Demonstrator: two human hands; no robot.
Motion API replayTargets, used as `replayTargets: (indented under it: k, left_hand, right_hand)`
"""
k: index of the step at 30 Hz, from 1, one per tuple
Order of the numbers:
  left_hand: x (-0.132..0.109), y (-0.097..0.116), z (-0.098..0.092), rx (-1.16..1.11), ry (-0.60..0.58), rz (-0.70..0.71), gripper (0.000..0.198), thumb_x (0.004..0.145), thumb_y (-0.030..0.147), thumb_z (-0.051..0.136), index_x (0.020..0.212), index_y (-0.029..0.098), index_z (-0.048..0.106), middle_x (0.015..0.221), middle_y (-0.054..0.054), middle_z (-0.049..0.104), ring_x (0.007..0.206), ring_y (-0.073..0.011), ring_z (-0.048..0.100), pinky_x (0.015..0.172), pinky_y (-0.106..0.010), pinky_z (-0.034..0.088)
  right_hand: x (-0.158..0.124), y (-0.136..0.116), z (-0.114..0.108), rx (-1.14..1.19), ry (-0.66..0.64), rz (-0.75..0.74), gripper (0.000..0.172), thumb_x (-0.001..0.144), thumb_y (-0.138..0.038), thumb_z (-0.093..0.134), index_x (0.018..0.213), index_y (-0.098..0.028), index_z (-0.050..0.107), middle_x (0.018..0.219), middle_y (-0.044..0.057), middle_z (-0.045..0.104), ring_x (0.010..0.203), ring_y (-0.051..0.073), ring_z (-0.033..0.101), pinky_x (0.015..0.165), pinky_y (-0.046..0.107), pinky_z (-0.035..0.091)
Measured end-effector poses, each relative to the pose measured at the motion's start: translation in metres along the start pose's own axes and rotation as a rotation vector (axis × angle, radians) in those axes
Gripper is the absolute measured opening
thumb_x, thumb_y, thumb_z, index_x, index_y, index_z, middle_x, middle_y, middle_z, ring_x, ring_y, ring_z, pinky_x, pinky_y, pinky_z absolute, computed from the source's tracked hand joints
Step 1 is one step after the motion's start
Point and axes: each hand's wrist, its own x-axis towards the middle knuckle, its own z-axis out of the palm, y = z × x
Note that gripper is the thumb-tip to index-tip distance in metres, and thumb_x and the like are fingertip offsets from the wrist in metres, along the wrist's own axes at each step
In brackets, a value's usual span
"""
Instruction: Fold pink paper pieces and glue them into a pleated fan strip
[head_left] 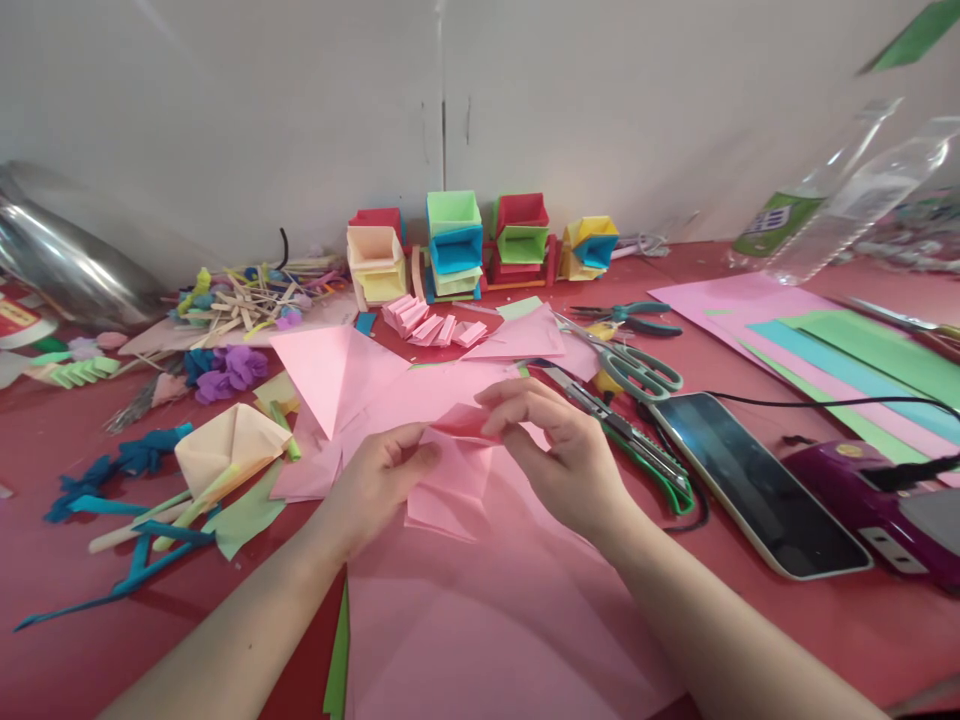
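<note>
Between my two hands is a folded piece of pink paper [454,480], creased, with a raised flap along its top. My left hand [390,475] pinches its left edge between thumb and fingers. On the other side, my right hand [555,445] has its fingertips closed on the upper right corner of the fold. Larger pink sheets [480,630] lie flat beneath. A box cutter with a green handle [637,450] rests just right of my right hand. Small folded pink strips [435,325] lie beyond the hands.
Colourful folded paper boxes [454,245] stand along the wall. Scissors [637,370], pliers [637,318], a phone [761,480] and a purple power strip [877,510] lie on the right. Blue paper strips [142,540] and a peach folded paper [229,450] are at left; plastic bottles [862,200] stand back right.
</note>
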Motion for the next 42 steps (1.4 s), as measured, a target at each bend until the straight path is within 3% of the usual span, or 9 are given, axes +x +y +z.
replayTargets:
  k: [5,9,12,16,27,33,35,39,42]
  left_hand:
    - [0.002,0.001,-0.006,-0.115,-0.07,-0.09,0.019,0.077,0.03,0.055,0.08,0.018,0.069,0.075,-0.002,0.067,0.073,-0.0175,0.06,0.073,-0.029,0.045]
    - [0.004,0.002,-0.017,-0.169,-0.193,-0.209,0.022,0.073,0.024,0.058,0.09,0.019,0.072,0.083,-0.005,0.072,0.077,-0.0203,0.065,0.077,-0.031,0.047]
    - [0.003,0.004,-0.022,-0.182,-0.281,-0.231,0.023,0.074,0.025,0.06,0.093,0.019,0.072,0.084,-0.006,0.073,0.077,-0.0208,0.066,0.079,-0.033,0.048]
    - [0.001,0.006,-0.022,-0.192,-0.311,-0.211,0.022,0.075,0.026,0.061,0.092,0.02,0.072,0.085,-0.005,0.073,0.08,-0.0208,0.066,0.08,-0.033,0.048]
    - [-0.003,0.006,-0.034,-0.327,-0.373,-0.354,0.023,0.075,0.021,0.063,0.097,0.018,0.07,0.085,-0.007,0.073,0.071,-0.0206,0.068,0.067,-0.029,0.05]
    - [0.01,-0.003,-0.036,-0.783,-0.206,-0.163,0.055,0.08,0.059,0.046,0.106,0.014,0.063,0.093,-0.011,0.072,0.09,-0.0277,0.066,0.079,-0.038,0.049]
    - [0.012,-0.005,-0.031,-0.868,-0.157,-0.107,0.041,0.082,0.049,0.049,0.104,0.017,0.062,0.096,-0.008,0.071,0.096,-0.025,0.064,0.085,-0.037,0.047]
    - [0.007,-0.007,-0.009,-0.651,-0.219,-0.041,0.036,0.074,0.018,0.065,0.109,0.022,0.057,0.124,-0.008,0.059,0.109,-0.0263,0.058,0.087,-0.037,0.047]
    - [0.002,-0.009,0.004,-0.446,0.058,-0.004,0.022,0.074,0.031,0.066,0.09,0.016,0.064,0.097,-0.008,0.068,0.083,-0.0202,0.065,0.071,-0.03,0.051]
  right_hand:
    - [0.001,-0.003,-0.006,-0.253,-0.191,-0.129,0.016,0.08,-0.025,0.056,0.092,-0.021,0.066,0.111,0.01,0.058,0.1,0.024,0.053,0.085,0.042,0.044]
    - [0.001,-0.001,-0.006,-0.41,-0.308,-0.153,0.01,0.075,-0.029,0.064,0.07,-0.019,0.065,0.108,0.011,0.059,0.095,0.025,0.053,0.077,0.04,0.046]
    - [0.001,-0.001,-0.006,-0.286,-0.401,-0.048,0.019,0.076,-0.021,0.063,0.058,-0.017,0.058,0.095,0.007,0.059,0.082,0.018,0.056,0.07,0.032,0.047]
    - [0.002,-0.003,-0.007,-0.115,-0.423,0.067,0.011,0.078,-0.022,0.063,0.069,-0.016,0.063,0.085,0.003,0.056,0.073,0.014,0.056,0.066,0.027,0.046]
    - [0.003,-0.006,-0.015,0.011,-0.561,0.145,0.009,0.07,-0.022,0.071,0.074,-0.018,0.064,0.084,-0.001,0.057,0.078,0.013,0.057,0.071,0.025,0.046]
    - [0.005,0.001,-0.011,0.103,-0.262,0.406,0.02,0.074,-0.034,0.065,0.08,-0.016,0.061,0.072,-0.001,0.06,0.065,0.014,0.056,0.057,0.025,0.043]
    - [0.007,0.003,-0.009,0.128,-0.073,0.45,0.023,0.076,-0.037,0.062,0.08,-0.015,0.06,0.07,0.0,0.061,0.065,0.015,0.057,0.058,0.026,0.043]
    - [0.006,0.005,-0.001,0.096,0.031,0.415,0.02,0.081,-0.034,0.056,0.075,-0.015,0.058,0.065,0.0,0.056,0.064,0.013,0.054,0.059,0.025,0.042]
    - [0.001,0.002,0.006,-0.006,-0.058,0.297,0.024,0.081,-0.026,0.055,0.06,-0.017,0.05,0.064,-0.002,0.047,0.06,0.01,0.048,0.056,0.022,0.04]
